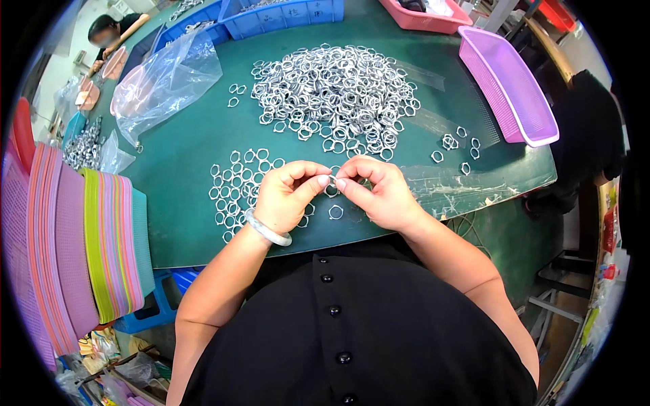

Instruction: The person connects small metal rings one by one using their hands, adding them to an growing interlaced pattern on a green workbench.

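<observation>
Between the fingertips of both hands, just above the green table [183, 135], is a small silver metal ring [332, 180]. My left hand [288, 193], with a pale bangle on its wrist, pinches one side of it. The other side is in the pinch of my right hand [379, 193]; fingers partly cover the ring. Under and beside my left hand lies a spread group of similar rings [233, 186] in a single layer. One loose ring [336, 212] rests near the table's front edge. Beyond my hands rises a large heap of silver rings [332, 95].
Stacked coloured plastic baskets [108, 237] stand at the left. A purple basket [504, 88] sits at the right edge. Blue bins [281, 19] and a pink tray [426, 17] line the back. A clear plastic bag [169, 81] lies far left; another person [112, 34] sits beyond it.
</observation>
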`<act>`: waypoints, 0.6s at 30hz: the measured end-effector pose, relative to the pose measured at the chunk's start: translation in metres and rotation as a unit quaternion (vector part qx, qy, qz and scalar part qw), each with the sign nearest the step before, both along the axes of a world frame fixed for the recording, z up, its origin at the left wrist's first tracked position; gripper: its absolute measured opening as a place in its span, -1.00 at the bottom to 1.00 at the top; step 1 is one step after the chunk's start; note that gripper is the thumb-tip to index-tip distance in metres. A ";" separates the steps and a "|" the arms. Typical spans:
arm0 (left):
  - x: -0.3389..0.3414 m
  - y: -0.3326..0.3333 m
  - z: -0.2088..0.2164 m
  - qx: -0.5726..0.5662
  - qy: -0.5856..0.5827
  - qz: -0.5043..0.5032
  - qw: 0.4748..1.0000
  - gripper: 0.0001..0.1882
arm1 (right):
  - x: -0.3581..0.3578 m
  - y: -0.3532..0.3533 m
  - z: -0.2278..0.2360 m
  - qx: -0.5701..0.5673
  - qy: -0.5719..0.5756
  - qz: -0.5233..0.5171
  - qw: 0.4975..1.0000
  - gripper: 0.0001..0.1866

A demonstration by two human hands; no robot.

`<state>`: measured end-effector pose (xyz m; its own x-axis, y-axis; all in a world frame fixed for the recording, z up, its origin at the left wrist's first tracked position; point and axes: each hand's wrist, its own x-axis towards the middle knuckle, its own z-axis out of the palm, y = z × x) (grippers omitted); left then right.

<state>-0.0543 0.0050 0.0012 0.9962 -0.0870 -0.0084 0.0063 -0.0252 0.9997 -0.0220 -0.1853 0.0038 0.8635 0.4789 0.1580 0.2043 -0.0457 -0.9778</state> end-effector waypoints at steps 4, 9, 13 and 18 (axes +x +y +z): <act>-0.002 0.000 0.005 -0.062 0.054 -0.020 0.996 -0.86 | -0.001 -0.002 -0.001 0.033 0.119 0.021 0.992 -0.91; -0.003 0.000 0.005 -0.056 0.055 -0.022 0.997 -0.85 | -0.001 -0.001 0.000 0.110 0.194 0.044 0.974 -0.92; -0.004 -0.001 0.004 -0.056 0.026 -0.030 0.998 -0.86 | 0.000 -0.003 0.000 0.117 0.206 0.056 0.970 -0.93; -0.005 0.000 0.001 -0.087 0.012 -0.039 0.995 -0.85 | -0.005 -0.003 0.004 0.072 0.165 0.046 0.983 -0.93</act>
<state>-0.0596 0.0051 0.0027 0.9862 -0.1654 -0.0098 0.0346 0.1476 0.9884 -0.0266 -0.1887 0.0073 0.8337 0.5498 -0.0517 -0.1285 0.1022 -0.9864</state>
